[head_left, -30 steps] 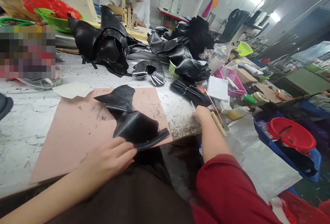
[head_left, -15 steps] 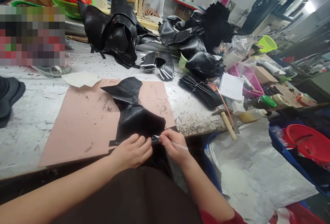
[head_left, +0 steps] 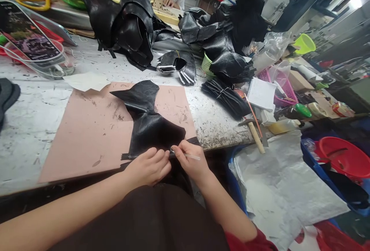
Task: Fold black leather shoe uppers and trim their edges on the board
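A black leather piece (head_left: 154, 129), narrow-waisted with a pointed upper corner, lies on a pinkish board (head_left: 95, 135) at the table's front edge. My left hand (head_left: 150, 166) is closed on the near edge of this leather, fingers curled over it and the thumb hidden. Between the thumb and fingers of my right hand (head_left: 192, 162) is a slim whitish pen-like tool (head_left: 193, 157). Its tip meets the leather's near edge beside my left fingertips, though the exact contact is too small to make out. A dark strip (head_left: 193, 140) pokes out just beyond my right hand.
Stacked black leather pieces (head_left: 135, 27) stand behind the board. To the right are a bundle of black strips (head_left: 227, 98), a notebook (head_left: 261, 93) and a hammer (head_left: 256, 137). A propped phone (head_left: 29, 31) is at left. Across the table, a person's hand (head_left: 170, 2) rests near a sewing machine.
My right hand has shifted slightly left along the leather's near edge, bringing the pen-like tool closer to my left fingers. The view has tipped down a little.
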The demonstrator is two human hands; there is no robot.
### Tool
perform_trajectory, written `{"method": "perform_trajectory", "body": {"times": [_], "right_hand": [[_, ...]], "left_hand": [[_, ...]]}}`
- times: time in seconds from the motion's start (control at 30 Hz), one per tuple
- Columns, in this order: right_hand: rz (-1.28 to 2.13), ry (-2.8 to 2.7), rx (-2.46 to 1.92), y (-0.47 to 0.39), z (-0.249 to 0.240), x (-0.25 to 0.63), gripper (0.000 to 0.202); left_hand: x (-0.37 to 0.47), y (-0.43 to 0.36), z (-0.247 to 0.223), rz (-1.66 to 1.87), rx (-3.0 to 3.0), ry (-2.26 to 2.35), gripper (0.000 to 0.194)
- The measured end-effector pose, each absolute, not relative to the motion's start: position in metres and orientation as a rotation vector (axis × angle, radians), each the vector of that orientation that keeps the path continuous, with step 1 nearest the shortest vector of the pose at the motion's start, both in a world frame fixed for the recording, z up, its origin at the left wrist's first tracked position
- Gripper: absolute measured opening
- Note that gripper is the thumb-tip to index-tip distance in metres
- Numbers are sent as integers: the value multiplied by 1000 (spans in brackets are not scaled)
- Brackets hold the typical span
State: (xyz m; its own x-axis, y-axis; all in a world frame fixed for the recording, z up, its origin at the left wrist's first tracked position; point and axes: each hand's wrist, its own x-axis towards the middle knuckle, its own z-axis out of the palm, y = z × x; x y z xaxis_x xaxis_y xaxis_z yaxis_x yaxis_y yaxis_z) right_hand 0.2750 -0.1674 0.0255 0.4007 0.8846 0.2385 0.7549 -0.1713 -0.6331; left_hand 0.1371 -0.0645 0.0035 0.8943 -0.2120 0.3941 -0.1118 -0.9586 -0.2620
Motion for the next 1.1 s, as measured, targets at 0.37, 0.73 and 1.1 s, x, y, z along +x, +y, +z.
{"method": "perform_trajectory", "body": {"times": [0.37, 0.73, 1.1], "right_hand": [[240, -1420, -1992, -168, 24, 275, 34], [218, -1430, -1992, -169, 24, 276, 34], [159, -1360, -1864, -173, 27, 275, 38]], "left_hand": [[137, -65, 2, -644, -2855, 238, 26], [137, -65, 0, -609, -2839, 241, 26], [136, -65, -1, -605, -2872, 244, 22]]}}
